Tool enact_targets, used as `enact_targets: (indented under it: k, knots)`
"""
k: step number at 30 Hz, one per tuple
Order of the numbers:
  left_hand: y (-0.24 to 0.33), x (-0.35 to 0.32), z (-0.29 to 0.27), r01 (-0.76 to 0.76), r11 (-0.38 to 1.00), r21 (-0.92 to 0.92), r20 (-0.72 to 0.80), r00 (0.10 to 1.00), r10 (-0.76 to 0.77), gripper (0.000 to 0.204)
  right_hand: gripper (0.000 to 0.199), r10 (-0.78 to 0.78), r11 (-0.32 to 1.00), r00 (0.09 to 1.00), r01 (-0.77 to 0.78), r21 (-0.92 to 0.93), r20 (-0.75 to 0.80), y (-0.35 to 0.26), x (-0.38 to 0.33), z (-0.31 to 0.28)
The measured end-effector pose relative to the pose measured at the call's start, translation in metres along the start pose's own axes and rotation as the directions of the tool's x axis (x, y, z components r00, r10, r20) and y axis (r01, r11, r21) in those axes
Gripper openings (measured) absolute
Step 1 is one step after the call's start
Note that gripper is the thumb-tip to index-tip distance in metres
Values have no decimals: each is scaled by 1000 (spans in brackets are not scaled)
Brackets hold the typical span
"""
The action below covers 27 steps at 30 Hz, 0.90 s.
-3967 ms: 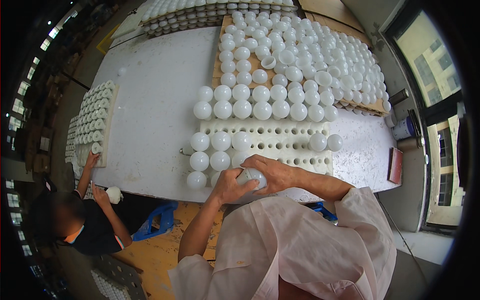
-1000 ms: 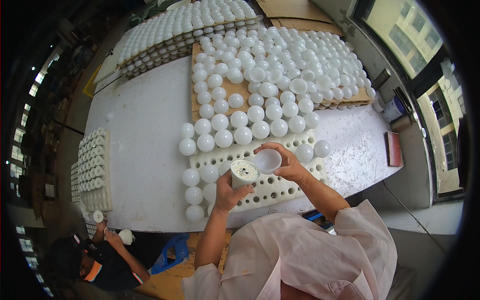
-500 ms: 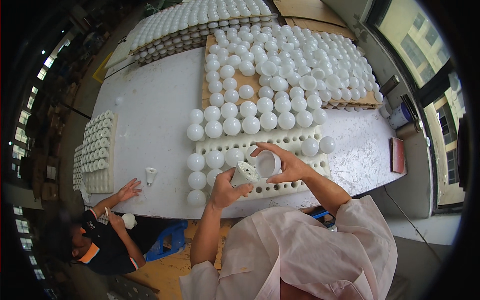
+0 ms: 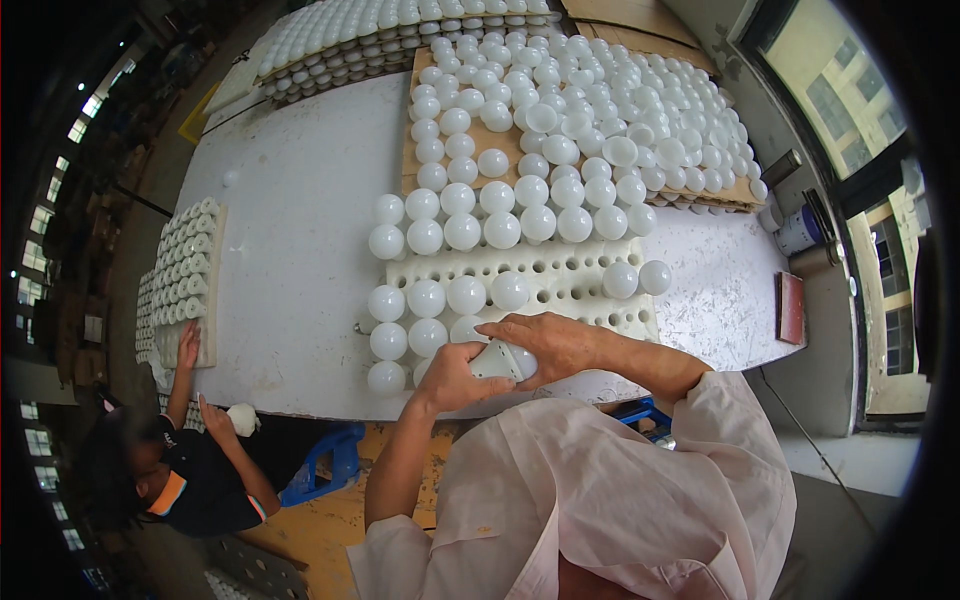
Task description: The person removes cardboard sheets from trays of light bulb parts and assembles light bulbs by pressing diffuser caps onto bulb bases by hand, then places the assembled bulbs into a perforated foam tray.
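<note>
My left hand grips the white bulb base, its open end turned to the right. A milky dome cover is in my right hand, whose fingers wrap over it. Dome and base meet rim to rim; whether they are fully seated I cannot tell, as my fingers hide part of the joint. Both hands are above the near edge of a white foam tray with rows of holes. Finished-looking round bulbs stand in several of its holes, to the left and along the far side.
Beyond the tray, loose dome covers crowd a cardboard sheet. Stacked trays of bulbs stand farther back. At left, a co-worker's hand touches a tray of white bulb bases. A dark red box lies at right.
My right hand has brought the dome cover from beside the base onto its open end. The co-worker's hand has moved to the left tray, and the part standing on the table is gone.
</note>
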<state>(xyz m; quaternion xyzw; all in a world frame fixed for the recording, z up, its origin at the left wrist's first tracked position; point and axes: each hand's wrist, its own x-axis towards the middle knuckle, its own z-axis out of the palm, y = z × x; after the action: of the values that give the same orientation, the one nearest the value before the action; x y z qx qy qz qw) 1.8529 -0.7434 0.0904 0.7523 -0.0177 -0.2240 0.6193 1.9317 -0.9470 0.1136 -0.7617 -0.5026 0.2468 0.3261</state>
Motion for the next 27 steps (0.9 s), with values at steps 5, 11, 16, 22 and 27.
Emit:
enact_targets:
  k: [5, 11, 16, 22, 27]
  knots:
    - [-2, 1, 1, 62, 998, -30, 27, 998, -61, 37, 83, 2, 1000, 999, -2, 8, -43, 1, 4, 6]
    - [-8, 8, 2, 4, 988, -153, 73, 997, 7, 39, 55, -346, 904, 858, 413, 109, -378, 25, 12, 28]
    - [-9, 11, 5, 46, 958, -281, 104, 994, -17, 40, 46, -370, 868, 824, 471, 157, -429, 33, 13, 36]
    - [-2, 16, 7, 137, 931, -338, 155, 984, -89, 36, 44, -269, 888, 846, 403, 221, -461, 32, 5, 39]
    - [-19, 21, 6, 190, 897, -398, 125, 980, -152, 49, 39, -157, 928, 937, 249, 277, -313, 31, 15, 19]
